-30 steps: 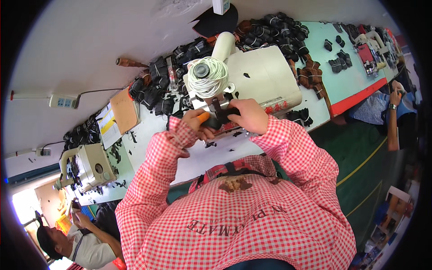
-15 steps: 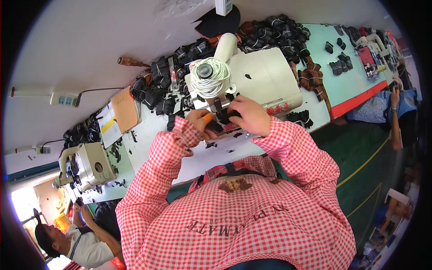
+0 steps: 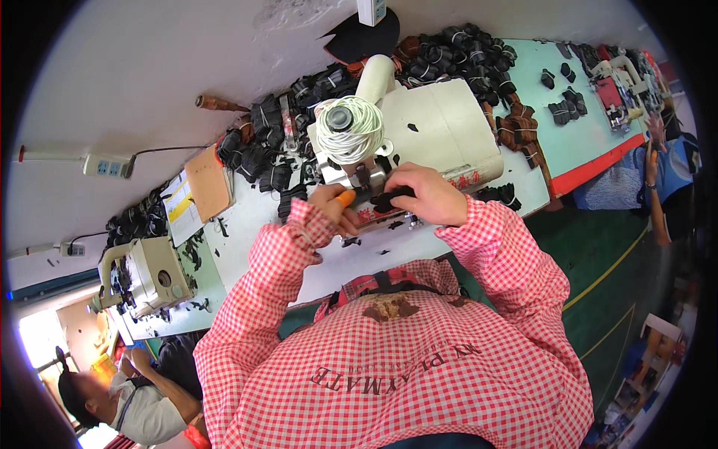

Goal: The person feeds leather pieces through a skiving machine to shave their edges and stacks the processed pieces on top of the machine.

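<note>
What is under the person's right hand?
Part of a dark piece shows at the left edge of the right hand, near the front of the cream machine. The hand covers the rest, and whatever else lies beneath cannot be seen.

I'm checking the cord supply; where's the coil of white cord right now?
In the head view, the coil of white cord sits upper centre, just left of the cream machine's housing and above the person's left hand.

I can pass over the table (image 3: 340, 268) nearest me; ahead, the cream machine (image 3: 445, 112) blocks my right grip (image 3: 426, 194), the cord coil (image 3: 350, 141) and black bundles (image 3: 256, 161) my left grip (image 3: 333, 207).
</note>
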A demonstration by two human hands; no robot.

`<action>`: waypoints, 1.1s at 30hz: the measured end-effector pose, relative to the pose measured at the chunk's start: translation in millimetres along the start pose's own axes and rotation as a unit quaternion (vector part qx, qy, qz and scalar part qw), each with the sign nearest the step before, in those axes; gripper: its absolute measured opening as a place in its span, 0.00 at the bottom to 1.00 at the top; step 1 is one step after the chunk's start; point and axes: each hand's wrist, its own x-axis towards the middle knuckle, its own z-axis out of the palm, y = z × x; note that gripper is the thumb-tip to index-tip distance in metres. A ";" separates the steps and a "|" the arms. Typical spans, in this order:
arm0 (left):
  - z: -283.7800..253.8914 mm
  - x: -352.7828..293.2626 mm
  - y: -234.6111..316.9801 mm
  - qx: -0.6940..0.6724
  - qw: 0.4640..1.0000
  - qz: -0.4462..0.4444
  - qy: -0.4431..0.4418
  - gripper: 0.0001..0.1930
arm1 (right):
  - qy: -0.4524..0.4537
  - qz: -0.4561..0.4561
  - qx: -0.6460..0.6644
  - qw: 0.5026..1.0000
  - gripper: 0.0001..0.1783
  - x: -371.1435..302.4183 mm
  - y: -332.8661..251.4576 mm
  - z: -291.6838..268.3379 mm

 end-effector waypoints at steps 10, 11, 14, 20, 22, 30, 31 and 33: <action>-28.6 -6.7 -29.2 -0.035 0.998 0.049 0.010 0.13 | 0.295 0.086 -0.221 0.926 0.23 -2.0 12.2 -12.0; -29.3 -10.8 -35.2 -0.056 0.995 0.067 0.039 0.12 | 0.304 0.053 -0.284 0.908 0.27 -0.4 17.7 -17.3; -26.7 -19.2 -49.6 -0.043 0.986 0.113 0.110 0.11 | 0.264 0.087 -0.319 0.906 0.30 -9.5 25.6 -12.1; -37.0 -26.9 -90.1 -0.065 0.978 0.093 0.178 0.10 | 0.253 0.032 -0.295 0.921 0.28 -10.0 20.4 -8.6; -38.4 -25.8 -105.7 -0.066 0.973 0.089 0.201 0.10 | 0.261 0.036 -0.271 0.926 0.26 -9.9 18.4 -6.4; -43.1 -17.3 -163.3 -0.066 0.966 0.058 0.245 0.12 | 0.323 0.046 -0.343 0.881 0.13 -7.8 40.7 -11.3; -43.6 -16.0 -176.0 -0.057 0.954 0.072 0.284 0.13 | 0.329 0.034 -0.342 0.879 0.14 -7.9 36.5 -16.1; -46.8 -8.7 -195.8 -0.052 0.941 0.085 0.323 0.14 | 0.315 0.013 -0.336 0.887 0.12 -11.2 35.9 -16.9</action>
